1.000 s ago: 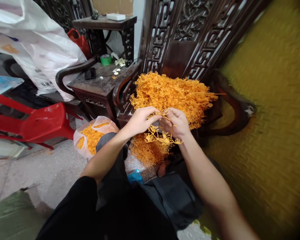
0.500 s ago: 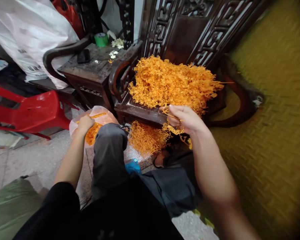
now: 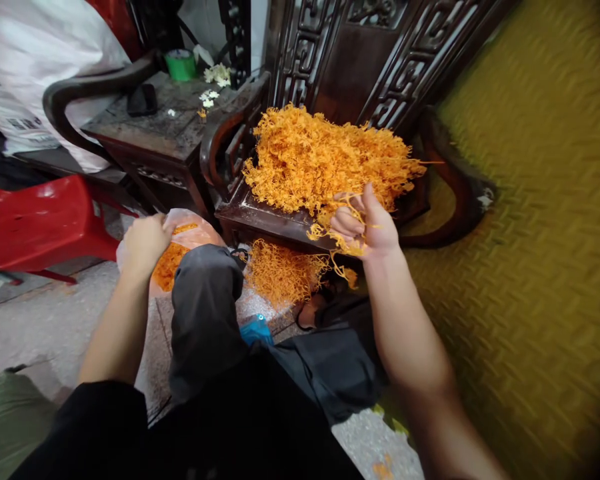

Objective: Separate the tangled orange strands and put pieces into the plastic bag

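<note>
A big heap of orange stringy sprigs (image 3: 320, 157) lies on the seat of a dark carved wooden chair (image 3: 260, 220). My right hand (image 3: 363, 223) is shut on a small bunch of orange sprigs (image 3: 337, 243) at the seat's front edge. My left hand (image 3: 145, 241) hangs over a clear plastic bag (image 3: 190, 227) on the floor, which holds orange pieces; its fingers are curled and I cannot see anything in them. A second orange pile (image 3: 280, 273) lies on the floor under the chair.
A red plastic stool (image 3: 40, 227) stands at the left. A dark side table (image 3: 150, 130) carries a green tape roll (image 3: 180, 65), a phone and small white flowers. A large white sack (image 3: 35, 67) is behind. A yellow patterned wall fills the right.
My left hand left the bunch and swung left and down to the plastic bag. My right hand kept the sprigs and rose slightly. The view tilted downward.
</note>
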`<state>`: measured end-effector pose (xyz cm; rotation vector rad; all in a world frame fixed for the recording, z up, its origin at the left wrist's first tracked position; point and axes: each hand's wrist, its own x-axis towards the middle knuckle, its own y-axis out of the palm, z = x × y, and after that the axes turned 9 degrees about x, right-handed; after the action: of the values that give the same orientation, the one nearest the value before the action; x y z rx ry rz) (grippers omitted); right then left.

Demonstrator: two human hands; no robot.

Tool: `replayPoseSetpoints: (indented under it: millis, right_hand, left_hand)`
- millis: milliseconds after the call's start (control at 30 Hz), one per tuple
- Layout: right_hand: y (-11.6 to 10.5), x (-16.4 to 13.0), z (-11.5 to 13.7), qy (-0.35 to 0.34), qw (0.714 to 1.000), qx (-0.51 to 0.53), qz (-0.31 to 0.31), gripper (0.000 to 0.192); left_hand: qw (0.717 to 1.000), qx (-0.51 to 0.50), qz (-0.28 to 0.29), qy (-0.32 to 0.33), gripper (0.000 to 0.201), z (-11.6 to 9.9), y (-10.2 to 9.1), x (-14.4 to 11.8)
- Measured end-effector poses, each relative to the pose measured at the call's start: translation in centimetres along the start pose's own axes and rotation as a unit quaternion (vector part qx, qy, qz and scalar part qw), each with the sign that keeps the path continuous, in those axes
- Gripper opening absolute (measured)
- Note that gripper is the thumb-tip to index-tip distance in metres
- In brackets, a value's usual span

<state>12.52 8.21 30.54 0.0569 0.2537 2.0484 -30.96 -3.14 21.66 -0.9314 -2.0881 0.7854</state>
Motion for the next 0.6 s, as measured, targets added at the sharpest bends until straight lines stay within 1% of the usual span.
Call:
replayPoseSetpoints:
  millis: [33, 67, 100, 133, 167, 200, 233, 267, 300, 333, 367, 433, 467, 533, 600]
  right_hand:
    - [0.4, -0.1, 0.3, -0.021, 1.000, -0.008, 0.004, 0.080]
    - [0.9, -0.1, 0.4, -0.040, 0.999, -0.014, 0.008, 0.084]
    - [1.3, -0.1, 0.5, -0.056, 0.998, -0.017, 0.012, 0.087]
    - [1.7, -0.2, 0.5, -0.068, 0.997, -0.015, 0.017, 0.088]
    - [2.1, -0.2, 0.4, -0.076, 0.997, -0.008, 0.022, 0.086]
    - [2.4, -0.2, 0.4, -0.081, 0.996, 0.003, 0.026, 0.082]
    - [2.6, -0.2, 0.3, -0.081, 0.996, 0.019, 0.030, 0.077]
    - [2.8, -0.2, 0.3, -0.078, 0.996, 0.037, 0.035, 0.071]
    - [2.8, -0.3, 0.3, -0.073, 0.995, 0.053, 0.044, 0.066]
    - [2.8, -0.3, 0.4, -0.068, 0.994, 0.067, 0.053, 0.061]
    - [2.7, -0.4, 0.4, -0.062, 0.993, 0.077, 0.061, 0.057]
    - [2.5, -0.6, 0.5, -0.050, 0.994, 0.081, 0.058, 0.051]
    - [2.3, -0.7, 0.5, -0.042, 0.995, 0.073, 0.049, 0.051]
    - [2.3, -0.9, 0.3, -0.026, 0.999, 0.026, 0.030, 0.053]
    - [2.4, -1.0, 0.0, -0.011, 0.997, -0.057, 0.048, 0.054]
  left_hand:
    - [0.999, 0.004, 0.025, 0.036, 0.015, -3.4, -0.2, -0.2]
    - [0.996, -0.033, 0.054, 0.070, 0.015, -7.0, -0.1, -0.6]
    - [0.985, -0.090, 0.113, 0.098, 0.025, -10.6, 0.3, -1.2]
    - [0.959, -0.176, 0.189, 0.116, 0.034, -14.0, 0.9, -1.8]
    - [0.918, -0.269, 0.263, 0.121, 0.045, -17.0, 1.7, -2.4]
    - [0.873, -0.340, 0.325, 0.128, 0.054, -19.3, 2.6, -3.0]
    - [0.838, -0.386, 0.361, 0.134, 0.060, -21.1, 3.4, -3.3]
    - [0.812, -0.416, 0.386, 0.136, 0.064, -22.2, 4.1, -3.5]
    - [0.797, -0.427, 0.403, 0.139, 0.065, -22.8, 4.6, -3.4]
    - [0.793, -0.426, 0.413, 0.141, 0.064, -23.0, 5.0, -3.2]
    - [0.795, -0.415, 0.418, 0.143, 0.061, -22.9, 5.1, -2.8]
    - [0.813, -0.386, 0.410, 0.147, 0.050, -22.5, 4.9, -1.9]
    - [0.827, -0.375, 0.391, 0.150, 0.044, -22.3, 4.7, -1.5]
    - [0.854, -0.367, 0.332, 0.161, 0.032, -22.1, 4.4, -0.9]
    - [0.874, -0.360, 0.269, 0.184, 0.025, -22.3, 4.4, -0.7]
